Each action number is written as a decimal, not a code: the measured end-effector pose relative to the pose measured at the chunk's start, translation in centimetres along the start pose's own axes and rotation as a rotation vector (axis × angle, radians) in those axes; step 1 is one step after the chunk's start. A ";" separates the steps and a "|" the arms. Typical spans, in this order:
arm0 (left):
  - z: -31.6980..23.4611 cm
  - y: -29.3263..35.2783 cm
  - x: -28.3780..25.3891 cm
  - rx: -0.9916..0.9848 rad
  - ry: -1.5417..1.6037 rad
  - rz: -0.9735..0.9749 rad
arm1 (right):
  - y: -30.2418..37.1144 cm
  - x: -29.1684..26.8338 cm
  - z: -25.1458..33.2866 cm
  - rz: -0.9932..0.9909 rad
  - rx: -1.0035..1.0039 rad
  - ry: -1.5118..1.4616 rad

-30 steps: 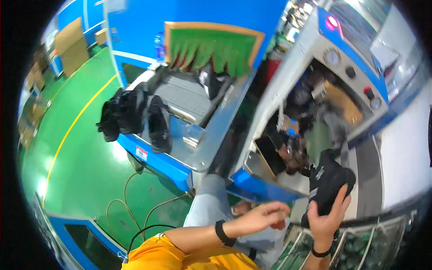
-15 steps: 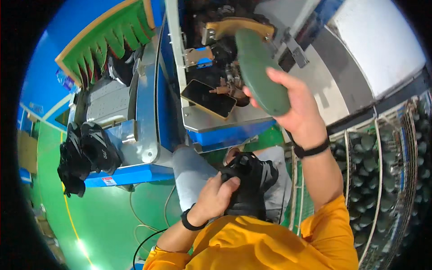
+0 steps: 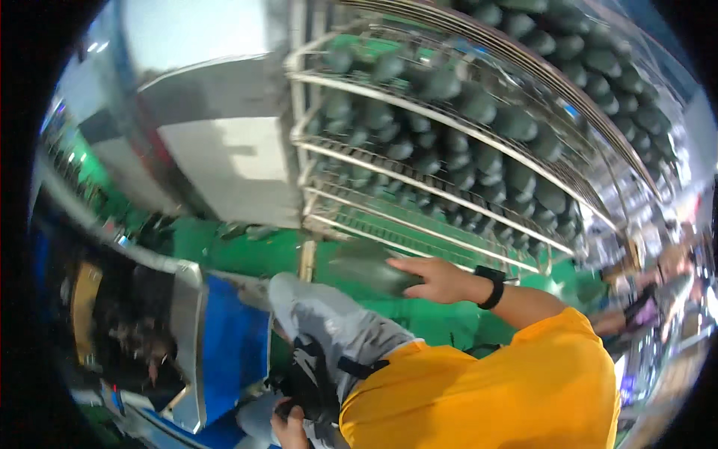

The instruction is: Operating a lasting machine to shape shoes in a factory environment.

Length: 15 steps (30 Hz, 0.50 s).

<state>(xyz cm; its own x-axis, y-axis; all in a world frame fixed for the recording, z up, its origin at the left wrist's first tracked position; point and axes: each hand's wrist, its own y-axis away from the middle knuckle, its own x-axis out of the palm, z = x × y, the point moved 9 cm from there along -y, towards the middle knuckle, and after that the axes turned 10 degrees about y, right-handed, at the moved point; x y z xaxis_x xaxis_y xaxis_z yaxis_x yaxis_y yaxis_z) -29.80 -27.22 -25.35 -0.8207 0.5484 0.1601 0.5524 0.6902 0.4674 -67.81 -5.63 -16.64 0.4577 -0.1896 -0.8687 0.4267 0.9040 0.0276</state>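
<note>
Dark green and blurred by motion, a foot-shaped shoe form (image 3: 370,269) sits in the grip of the right hand (image 3: 441,280), whose fingers are closed round its near end while a black wristband (image 3: 491,286) circles the wrist behind. The form is held out over the green floor (image 3: 419,314), just in front of a tall wire rack (image 3: 449,135) whose shelves are crowded with rows of similar dark green forms. Low in the frame, the left hand (image 3: 288,428) is clenched on a black shoe upper (image 3: 310,382) resting against the person's grey trouser leg (image 3: 336,329), beside the yellow shirt (image 3: 508,389). To the left stands a blue-sided machine (image 3: 217,344) with a steel frame, well apart from the rack.
</note>
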 end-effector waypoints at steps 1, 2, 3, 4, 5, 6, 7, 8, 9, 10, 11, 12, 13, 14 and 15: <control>0.3 -0.8 0.4 -0.017 -0.129 0.097 | 4.6 -0.3 -3.7 -0.017 0.238 0.133; 0.7 -1.6 0.9 -0.006 -0.188 0.267 | 9.2 -0.7 -6.8 -0.020 0.462 0.257; 0.2 -2.1 1.8 -0.013 -0.212 0.294 | 13.8 -1.4 -9.4 -0.065 0.694 0.247; -0.6 -2.3 2.8 0.043 -0.405 0.333 | 18.6 -1.8 -11.6 -0.105 0.922 0.233; -1.0 -2.3 3.6 0.097 -0.594 0.371 | 22.8 -2.3 -13.2 -0.191 1.017 0.270; -0.7 -2.7 3.7 0.141 -0.551 0.417 | 26.0 -2.7 -14.6 -0.232 1.135 0.357; -1.3 -2.6 4.5 0.136 -0.567 0.430 | 28.0 -3.3 -15.3 -0.326 1.222 0.323; -2.5 -2.5 5.8 0.150 -0.626 0.398 | 29.7 -3.5 -17.1 -0.387 1.308 0.285; -3.8 -2.3 7.1 0.165 -0.683 0.360 | 31.1 -3.1 -19.6 -0.445 1.387 0.247; -5.2 -1.6 9.2 0.165 -0.694 0.362 | 31.6 -2.3 -22.5 -0.444 1.393 0.237; -6.5 -1.1 10.4 0.121 -0.805 0.251 | 32.0 -2.6 -25.2 -0.637 1.345 0.310; -7.1 -0.7 10.4 0.073 -0.913 0.129 | 32.2 -3.3 -27.2 -0.822 1.281 0.378; -6.6 -0.8 9.2 0.070 -0.921 0.113 | 31.4 -3.9 -30.2 -0.814 1.275 0.363; -5.9 -1.3 7.2 0.129 -0.892 0.157 | 31.3 -4.8 -33.6 -0.851 1.374 0.262; -5.7 -1.2 6.3 0.185 -0.862 0.194 | 30.9 -4.6 -36.4 -0.878 1.468 0.157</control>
<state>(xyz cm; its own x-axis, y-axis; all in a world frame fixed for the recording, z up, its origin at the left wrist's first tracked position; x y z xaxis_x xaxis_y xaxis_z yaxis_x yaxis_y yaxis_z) -36.47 -27.28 -19.95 -0.3577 0.7753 -0.5205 0.7452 0.5729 0.3412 -85.10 37.13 -29.76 -0.3224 -0.2809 -0.9040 0.8319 -0.5397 -0.1290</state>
